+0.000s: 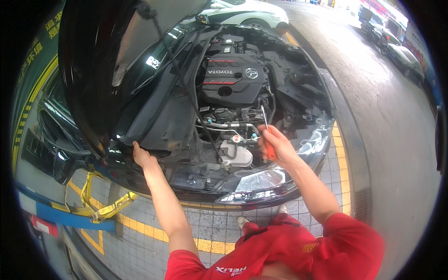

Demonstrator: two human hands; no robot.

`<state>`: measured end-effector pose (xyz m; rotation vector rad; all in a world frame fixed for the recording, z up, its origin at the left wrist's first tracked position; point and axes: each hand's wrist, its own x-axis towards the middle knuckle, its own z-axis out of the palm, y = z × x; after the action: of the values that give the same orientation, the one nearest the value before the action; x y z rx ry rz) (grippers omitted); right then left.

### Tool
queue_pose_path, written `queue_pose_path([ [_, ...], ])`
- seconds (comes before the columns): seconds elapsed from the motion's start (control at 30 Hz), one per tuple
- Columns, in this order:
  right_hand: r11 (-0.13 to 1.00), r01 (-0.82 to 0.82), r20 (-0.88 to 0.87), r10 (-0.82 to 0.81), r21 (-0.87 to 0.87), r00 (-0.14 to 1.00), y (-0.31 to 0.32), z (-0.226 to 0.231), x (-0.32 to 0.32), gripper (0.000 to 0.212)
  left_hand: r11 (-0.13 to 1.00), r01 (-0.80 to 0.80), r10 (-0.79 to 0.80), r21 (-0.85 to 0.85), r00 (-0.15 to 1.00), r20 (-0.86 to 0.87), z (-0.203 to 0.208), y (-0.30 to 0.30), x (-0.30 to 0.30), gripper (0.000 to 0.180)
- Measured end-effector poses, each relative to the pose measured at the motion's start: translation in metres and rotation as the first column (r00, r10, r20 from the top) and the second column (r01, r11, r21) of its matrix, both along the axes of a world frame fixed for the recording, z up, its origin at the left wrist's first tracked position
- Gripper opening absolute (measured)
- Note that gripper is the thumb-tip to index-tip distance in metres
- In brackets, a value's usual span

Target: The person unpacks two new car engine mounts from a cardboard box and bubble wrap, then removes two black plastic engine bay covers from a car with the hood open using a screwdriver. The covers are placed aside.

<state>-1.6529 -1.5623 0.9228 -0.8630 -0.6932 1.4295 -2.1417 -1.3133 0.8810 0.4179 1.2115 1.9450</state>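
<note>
An orange-handled screwdriver (270,151) is gripped in my right hand (279,144), above the front side of the engine bay. Its metal shaft points away from me, and the tip ends near the corner of the black engine cover (233,79). Just below that hand is a white coolant reservoir (236,155) among pipes and hoses. My left hand (143,156) reaches to the near end of the black plastic cowl cover (154,126), by the base of the windshield. Its fingers are closed at the cover's edge and partly hidden.
The raised hood (93,60) stands at the left, with a thin prop rod (175,65) crossing the bay. A yellow lift arm (112,207) and blue beam lie low at the left. The headlight (261,181) is nearest me. A white car (247,14) stands beyond.
</note>
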Motion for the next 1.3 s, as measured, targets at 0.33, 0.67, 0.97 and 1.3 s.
queue_pose_path([
  [0.33, 0.886, -0.335, -0.005, 0.352, -0.32, 0.936, -0.251, -0.078, 0.11, 0.023, 0.959, 0.131, 0.07, 0.252, 0.75, -0.658, 0.029, -0.31, 0.291, 0.039],
  [0.67, 0.956, 0.072, 0.273, 0.009, -0.284, 0.962, -0.347, -0.066, 0.354, 0.028, 0.806, 0.59, -0.287, -0.047, 0.32, -0.903, -0.027, -0.375, 0.611, 0.028],
  [0.97, 0.944, 0.161, 0.249, -0.089, -0.288, 0.964, -0.319, -0.076, 0.462, 0.03, 0.712, 0.686, -0.38, -0.152, 0.194, -0.905, -0.044, -0.334, 0.779, 0.029],
  [1.3, 0.913, 0.109, 0.384, 0.055, -0.393, 0.922, -0.173, -0.107, 0.688, 0.035, 0.786, 0.605, -0.366, -0.131, 0.283, -0.887, -0.067, -0.218, 0.967, 0.027],
])
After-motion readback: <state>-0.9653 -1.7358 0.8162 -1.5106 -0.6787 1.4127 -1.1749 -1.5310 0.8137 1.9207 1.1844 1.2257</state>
